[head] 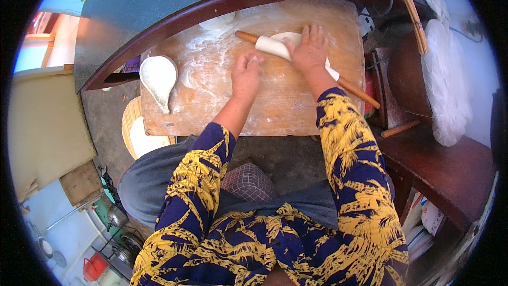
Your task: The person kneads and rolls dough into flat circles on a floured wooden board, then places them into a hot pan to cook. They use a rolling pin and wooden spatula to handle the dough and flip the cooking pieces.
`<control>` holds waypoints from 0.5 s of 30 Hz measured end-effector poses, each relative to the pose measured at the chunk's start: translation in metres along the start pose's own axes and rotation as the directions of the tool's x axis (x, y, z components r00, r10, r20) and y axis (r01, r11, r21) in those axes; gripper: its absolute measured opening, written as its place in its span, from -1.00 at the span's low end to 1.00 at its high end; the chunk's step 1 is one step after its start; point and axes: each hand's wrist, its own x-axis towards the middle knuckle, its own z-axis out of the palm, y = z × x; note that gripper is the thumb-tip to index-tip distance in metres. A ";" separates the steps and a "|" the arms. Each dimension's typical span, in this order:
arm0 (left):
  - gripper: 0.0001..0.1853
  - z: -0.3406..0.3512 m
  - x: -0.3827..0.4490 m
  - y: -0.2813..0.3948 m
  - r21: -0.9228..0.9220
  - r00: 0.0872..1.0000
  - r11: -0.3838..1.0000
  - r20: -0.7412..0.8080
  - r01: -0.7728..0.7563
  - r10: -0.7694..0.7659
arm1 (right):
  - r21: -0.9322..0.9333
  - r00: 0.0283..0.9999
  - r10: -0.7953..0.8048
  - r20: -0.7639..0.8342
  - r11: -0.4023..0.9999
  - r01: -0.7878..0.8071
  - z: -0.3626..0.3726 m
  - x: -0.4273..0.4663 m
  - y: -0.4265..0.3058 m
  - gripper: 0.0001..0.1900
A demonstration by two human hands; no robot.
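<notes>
A thin wooden rolling pin [359, 92] lies slantwise on a floured wooden board [206, 115], with a sheet of dough [274, 47] wrapped around its middle. My right hand [311, 49] rests on the wrapped dough and pin, fingers pointing away from me; whether it grips the pin cannot be told. Left of the pin, my left hand [247, 72] is held over the board with its fingers curled, touching neither pin nor dough as far as I see. A ladle-shaped scoop of white flour [158, 77] lies at the board's left. Another pale dough piece [218, 22] is partly hidden at the far edge.
A dark table [158, 4] with a curved brown edge overhangs the board's far side. A woven basket [133, 121] holding something white stands at the lower left. On the right are a brown wooden bench [440, 167], a short wooden stick [401, 128] and a hanging white plastic bag [448, 91].
</notes>
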 end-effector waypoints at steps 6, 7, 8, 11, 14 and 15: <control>-0.58 -0.024 -0.036 -0.027 -0.417 0.891 0.795 0.095 0.441 -0.444 | 0.089 0.983 -0.156 0.096 0.985 0.148 -0.016 -0.072 -0.029 -0.20; -0.54 -0.024 -0.045 -0.030 -0.441 0.865 0.758 0.098 0.480 -0.492 | 0.109 0.975 -0.197 0.099 0.976 0.186 -0.023 -0.099 -0.034 -0.21; -0.50 -0.024 -0.054 -0.033 -0.465 0.835 0.716 0.103 0.521 -0.541 | 0.171 0.962 -0.259 0.091 0.955 0.241 -0.028 -0.127 -0.034 -0.21; -0.36 -0.027 -0.076 -0.039 -0.650 0.762 0.511 0.166 0.562 -0.626 | 0.338 0.918 -0.390 -0.074 0.856 0.391 -0.068 -0.199 -0.025 -0.30; -0.21 -0.032 -0.080 -0.046 -0.806 0.796 0.392 0.153 0.444 -0.586 | 0.163 0.995 -0.029 0.095 0.986 0.013 -0.074 -0.232 0.034 -0.53; -0.21 -0.029 -0.079 -0.052 -0.844 0.805 0.351 0.149 0.407 -0.574 | 0.020 0.979 0.107 0.174 0.993 -0.112 -0.061 -0.245 0.064 -0.60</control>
